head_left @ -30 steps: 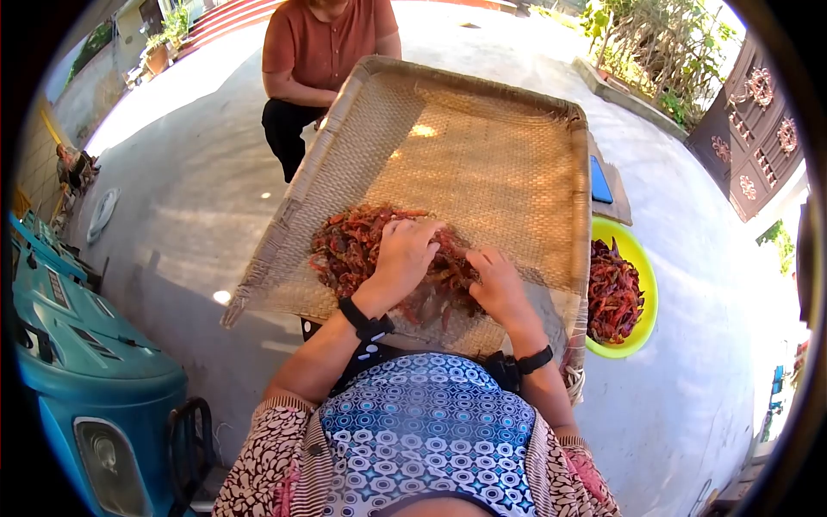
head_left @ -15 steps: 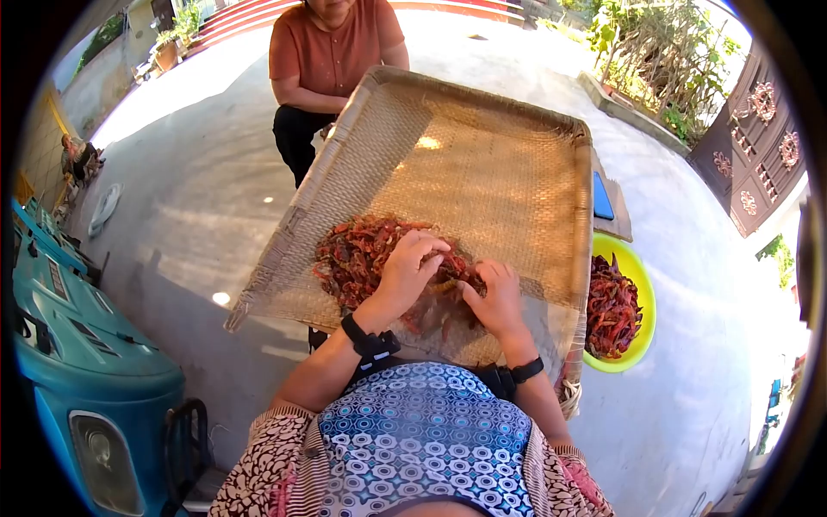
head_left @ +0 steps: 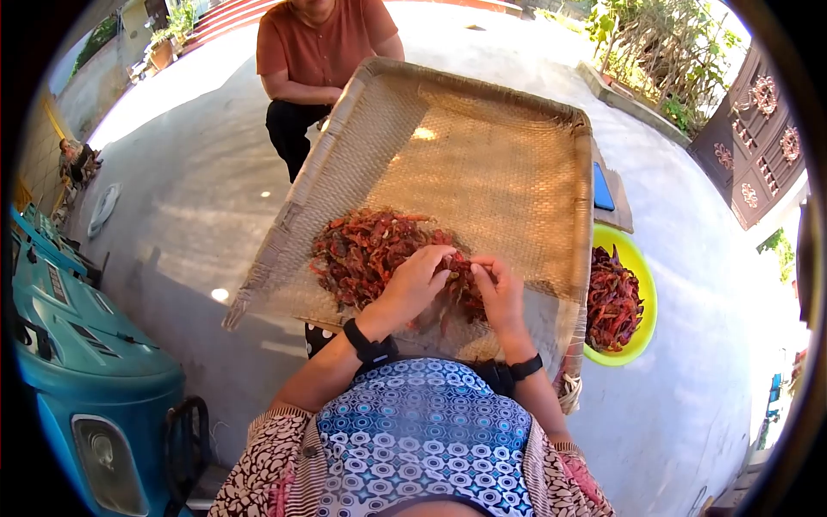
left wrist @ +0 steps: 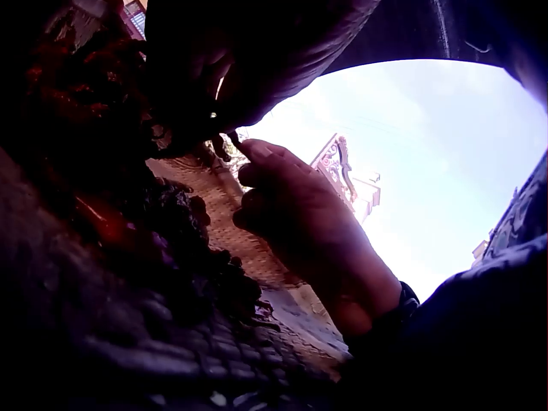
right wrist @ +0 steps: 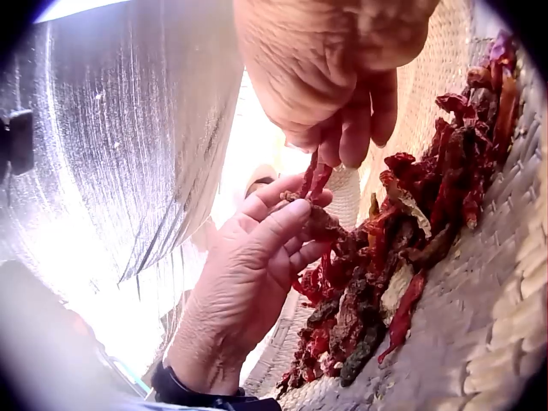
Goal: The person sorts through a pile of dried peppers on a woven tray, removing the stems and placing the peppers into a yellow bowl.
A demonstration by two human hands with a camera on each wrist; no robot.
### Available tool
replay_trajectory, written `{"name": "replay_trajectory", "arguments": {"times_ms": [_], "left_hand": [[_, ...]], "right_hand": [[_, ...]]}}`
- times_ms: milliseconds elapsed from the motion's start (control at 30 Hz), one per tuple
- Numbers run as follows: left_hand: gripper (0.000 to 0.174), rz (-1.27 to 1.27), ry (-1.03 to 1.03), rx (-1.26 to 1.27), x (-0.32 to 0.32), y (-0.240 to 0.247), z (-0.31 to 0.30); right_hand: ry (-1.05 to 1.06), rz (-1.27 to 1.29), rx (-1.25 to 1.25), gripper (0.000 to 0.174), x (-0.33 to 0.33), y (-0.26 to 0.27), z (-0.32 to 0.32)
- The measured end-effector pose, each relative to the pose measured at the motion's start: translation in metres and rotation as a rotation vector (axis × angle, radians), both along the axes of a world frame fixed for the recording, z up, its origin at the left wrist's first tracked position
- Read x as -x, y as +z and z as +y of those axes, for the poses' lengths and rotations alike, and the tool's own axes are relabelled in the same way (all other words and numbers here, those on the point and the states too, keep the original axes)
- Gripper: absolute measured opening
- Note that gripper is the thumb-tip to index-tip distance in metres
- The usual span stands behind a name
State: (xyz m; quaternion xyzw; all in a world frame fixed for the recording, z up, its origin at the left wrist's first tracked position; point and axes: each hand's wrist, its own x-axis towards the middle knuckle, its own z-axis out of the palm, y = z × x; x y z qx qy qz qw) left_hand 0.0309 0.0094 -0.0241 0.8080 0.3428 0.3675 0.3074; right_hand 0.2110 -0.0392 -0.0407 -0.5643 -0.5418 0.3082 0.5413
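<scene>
A heap of dried red chili peppers (head_left: 362,250) lies on the near part of a large woven tray (head_left: 508,172). Over its right side, my left hand (head_left: 409,284) and right hand (head_left: 502,297) meet fingertip to fingertip. Seen from the right wrist, the left hand (right wrist: 235,291) grips a wrinkled dried chili (right wrist: 318,224) between thumb and fingers. Just above it, the right hand (right wrist: 338,77) pinches a thin red chili (right wrist: 315,175), its fingers bent downward. The left wrist view is dark; the right hand (left wrist: 300,210) shows there with a small twisted piece at its fingertips.
Right of the tray, a yellow-green basin (head_left: 648,297) holds more red chilies (head_left: 613,302). A blue phone (head_left: 602,188) lies on cardboard beyond it. Another person (head_left: 323,52) crouches at the tray's far left edge. A teal vehicle (head_left: 95,345) stands at the left.
My hands have come together at the heap's right side, the left moving right and slightly down. Their fingertips now meet around chilies. The basin and heap have stayed put.
</scene>
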Motion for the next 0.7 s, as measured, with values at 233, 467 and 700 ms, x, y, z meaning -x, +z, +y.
{"name": "replay_trajectory", "arguments": {"times_ms": [233,467,700], "left_hand": [[0.024,0.056,0.158,0.061,0.001,0.013,-0.004],[0.018,-0.009,0.150,0.114,-0.001,0.012,-0.006],[0.013,-0.212,0.094,0.325,0.000,0.012,-0.005]], "right_hand": [[0.074,0.190,0.000,0.014,-0.002,0.001,-0.001],[0.036,0.241,0.049,0.013,-0.003,0.018,-0.007],[-0.121,0.440,-0.022,0.011,-0.024,0.018,-0.006]]}}
